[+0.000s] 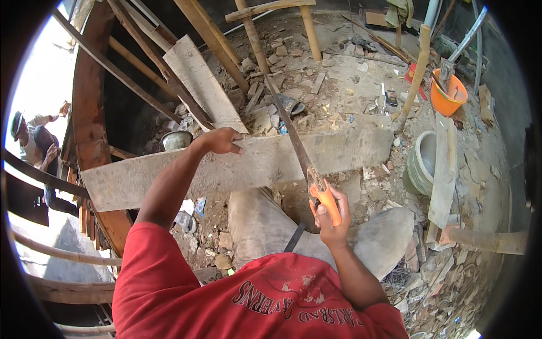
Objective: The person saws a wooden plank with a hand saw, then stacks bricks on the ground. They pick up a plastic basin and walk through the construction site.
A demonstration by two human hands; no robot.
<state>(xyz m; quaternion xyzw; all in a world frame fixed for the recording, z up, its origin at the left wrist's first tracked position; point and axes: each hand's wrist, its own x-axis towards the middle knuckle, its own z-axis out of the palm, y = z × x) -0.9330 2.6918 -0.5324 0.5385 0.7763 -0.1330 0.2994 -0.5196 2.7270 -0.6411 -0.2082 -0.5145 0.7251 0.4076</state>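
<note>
Should the saw (292,133) clenched in the right hand (337,227) bind, the board (248,169) might be jolted, the left hand's (220,141) grip being unclear.

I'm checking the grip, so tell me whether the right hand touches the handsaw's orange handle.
Touching: the head view shows the right hand wrapped around the handsaw's orange handle, with no gap visible between them.
</note>
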